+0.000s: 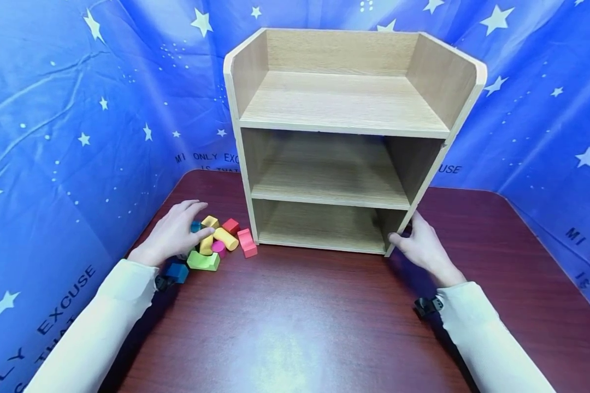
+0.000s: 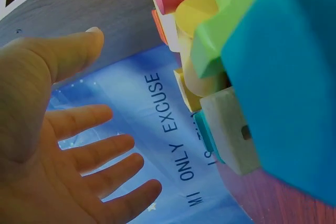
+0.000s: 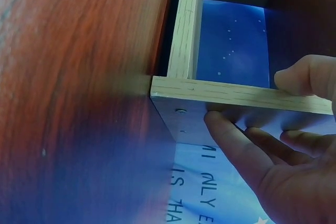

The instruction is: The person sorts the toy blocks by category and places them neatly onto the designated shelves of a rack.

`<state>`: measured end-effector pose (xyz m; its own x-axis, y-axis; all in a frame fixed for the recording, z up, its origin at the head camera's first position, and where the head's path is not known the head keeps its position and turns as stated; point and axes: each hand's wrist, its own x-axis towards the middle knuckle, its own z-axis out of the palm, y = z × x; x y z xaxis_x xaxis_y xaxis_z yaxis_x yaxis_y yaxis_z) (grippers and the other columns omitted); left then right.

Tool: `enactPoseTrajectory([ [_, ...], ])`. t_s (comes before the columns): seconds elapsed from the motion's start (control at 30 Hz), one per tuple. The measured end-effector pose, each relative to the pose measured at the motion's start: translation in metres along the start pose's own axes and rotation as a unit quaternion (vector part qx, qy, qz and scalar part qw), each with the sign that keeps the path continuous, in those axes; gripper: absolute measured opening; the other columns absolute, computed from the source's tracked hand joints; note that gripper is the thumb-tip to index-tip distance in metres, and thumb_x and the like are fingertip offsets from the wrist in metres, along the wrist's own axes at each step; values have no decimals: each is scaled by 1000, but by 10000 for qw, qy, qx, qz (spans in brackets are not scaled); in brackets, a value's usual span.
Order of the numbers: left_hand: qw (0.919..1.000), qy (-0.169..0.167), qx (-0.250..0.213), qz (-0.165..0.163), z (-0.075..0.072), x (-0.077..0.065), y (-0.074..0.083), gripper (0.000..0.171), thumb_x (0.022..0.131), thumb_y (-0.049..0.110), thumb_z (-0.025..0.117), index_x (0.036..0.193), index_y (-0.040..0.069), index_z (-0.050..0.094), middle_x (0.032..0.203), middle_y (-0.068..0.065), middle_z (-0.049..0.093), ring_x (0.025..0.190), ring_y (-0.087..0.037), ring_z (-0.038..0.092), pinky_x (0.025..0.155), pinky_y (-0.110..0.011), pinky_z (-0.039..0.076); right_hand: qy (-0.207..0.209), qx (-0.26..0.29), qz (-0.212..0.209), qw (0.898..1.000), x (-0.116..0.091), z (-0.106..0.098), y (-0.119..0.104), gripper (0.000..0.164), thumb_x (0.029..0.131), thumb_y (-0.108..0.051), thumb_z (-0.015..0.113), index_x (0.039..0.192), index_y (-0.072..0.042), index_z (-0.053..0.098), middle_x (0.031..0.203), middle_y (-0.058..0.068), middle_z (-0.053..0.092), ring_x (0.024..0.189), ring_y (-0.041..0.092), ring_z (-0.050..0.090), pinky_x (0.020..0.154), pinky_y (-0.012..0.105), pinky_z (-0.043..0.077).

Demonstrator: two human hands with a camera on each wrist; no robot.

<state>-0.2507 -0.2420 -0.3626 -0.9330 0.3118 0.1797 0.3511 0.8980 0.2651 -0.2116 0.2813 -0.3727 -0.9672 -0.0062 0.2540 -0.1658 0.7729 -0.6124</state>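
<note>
Blue star-print curtain: hangs creased round the left, far and right sides of the dark red table.
White left sleeve: slants in from the near left.
Left hand: extends thumb and fingers, well parted; has hold of nothing; hovers at the left side of the blocks.
Blue block: sits at the near left, close to the wrist.
Grey block: shows in the left wrist view, just beside the blue one.
Green notched block: lies to the right, at the near edge of the group.
Yellow cylinder: lies on its side, right of another yellow piece.
Magenta cylinder: rests just behind the green.
Red block: sits at the far right of the group.
Pink notched block: lies just left of the shelf's foot.
Wooden shelf: stands upright at the far middle, with three levels.
Right hand: grips the shelf's right panel low down, thumb inside, fingers outside.
White right sleeve: slants in from the near right.
</note>
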Motion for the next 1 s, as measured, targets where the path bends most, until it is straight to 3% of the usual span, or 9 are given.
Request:
enactPoseTrajectory([
  [0.57, 9982, -488, -183, -286, 2, 5, -7, 67, 91, 40, 61, 143, 3, 40, 144, -24, 37, 130, -43, 34, 99, -65, 30, -25, 56, 18, 10000, 1, 0, 2, 57, 81, -12, 66, 131, -4, 41, 110, 25, 62, 105, 37, 57, 87, 48, 42],
  [1.0, 9983, -471, -300, -161, 6, 9, -14, 58, 92, 31, 61, 139, 0, 44, 139, -25, 43, 127, -43, 38, 101, -61, 30, -37, 64, 7, 10000, 0, 0, 1, 59, 81, -12, 66, 133, -3, 39, 111, 25, 61, 104, 37, 57, 87, 49, 42],
])
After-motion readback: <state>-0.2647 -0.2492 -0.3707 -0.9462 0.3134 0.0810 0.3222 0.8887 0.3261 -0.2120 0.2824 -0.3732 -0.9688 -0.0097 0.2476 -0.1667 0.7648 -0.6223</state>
